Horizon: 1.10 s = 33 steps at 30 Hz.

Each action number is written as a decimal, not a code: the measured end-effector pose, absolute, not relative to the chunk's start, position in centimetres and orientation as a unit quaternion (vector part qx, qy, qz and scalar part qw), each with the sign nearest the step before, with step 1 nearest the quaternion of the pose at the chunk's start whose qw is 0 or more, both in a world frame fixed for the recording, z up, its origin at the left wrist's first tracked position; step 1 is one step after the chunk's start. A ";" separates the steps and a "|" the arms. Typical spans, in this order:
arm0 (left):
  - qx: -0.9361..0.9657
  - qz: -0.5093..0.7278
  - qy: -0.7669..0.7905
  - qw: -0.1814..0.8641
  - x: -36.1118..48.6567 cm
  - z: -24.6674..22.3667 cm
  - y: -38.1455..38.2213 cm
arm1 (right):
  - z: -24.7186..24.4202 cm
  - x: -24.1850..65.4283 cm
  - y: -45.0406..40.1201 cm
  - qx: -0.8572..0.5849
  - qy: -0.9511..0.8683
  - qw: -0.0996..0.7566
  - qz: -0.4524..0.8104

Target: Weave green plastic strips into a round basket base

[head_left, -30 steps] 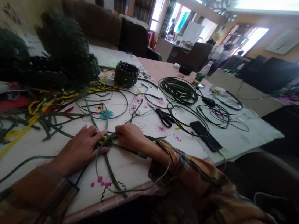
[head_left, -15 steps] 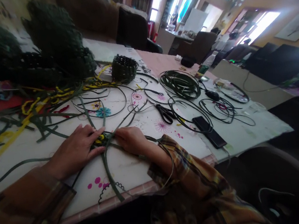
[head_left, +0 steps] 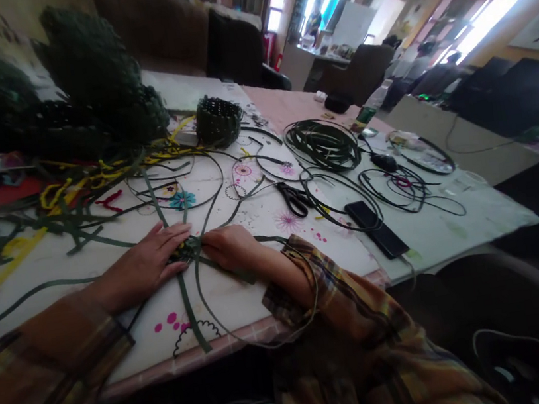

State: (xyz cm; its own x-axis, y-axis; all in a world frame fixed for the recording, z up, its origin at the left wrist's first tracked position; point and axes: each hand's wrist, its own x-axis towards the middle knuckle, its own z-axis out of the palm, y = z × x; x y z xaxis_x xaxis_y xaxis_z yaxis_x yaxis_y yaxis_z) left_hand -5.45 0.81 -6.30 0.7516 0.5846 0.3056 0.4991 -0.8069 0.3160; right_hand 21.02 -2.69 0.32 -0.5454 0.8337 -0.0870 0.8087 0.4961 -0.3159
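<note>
A small woven piece [head_left: 184, 249] of dark green strips with bits of yellow lies flat on the table in front of me. My left hand [head_left: 141, 267] rests over its left side, thumb and fingers pressing on it from either edge. At its right edge my right hand [head_left: 230, 251] is closed, fingers pinched on a green strip [head_left: 197, 275]. This strip runs from the weave down in a wide loop past my right wrist. Other long strips spread out from the weave; one broad strip [head_left: 191, 313] points toward me. My fingers hide part of the weave.
Black scissors [head_left: 295, 199], a dark phone [head_left: 376, 230] and coiled green strips [head_left: 321, 144] lie to the right. Behind stands a small woven basket [head_left: 219, 122]. Larger dark green woven bundles [head_left: 92, 80] and yellow strips [head_left: 8, 269] fill the left side.
The thin strip's loop has opened wider and now hangs lower, in front of the table edge. Both hands stay at the weave, with little shift. The view has turned slightly.
</note>
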 end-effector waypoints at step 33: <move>0.940 0.004 0.311 0.140 -4.1 -3.3 3.2 | -1.4 23.0 -1.4 -0.440 -0.790 0.229 0.359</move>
State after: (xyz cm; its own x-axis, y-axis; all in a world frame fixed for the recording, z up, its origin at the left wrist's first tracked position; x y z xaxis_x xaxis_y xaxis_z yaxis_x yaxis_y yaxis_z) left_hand -4.11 3.19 -3.29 0.8063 0.5860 -0.0807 0.5840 -0.7669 0.2661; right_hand 22.99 -1.40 -1.36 -0.5069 0.8608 0.0464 0.5312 0.3543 -0.7696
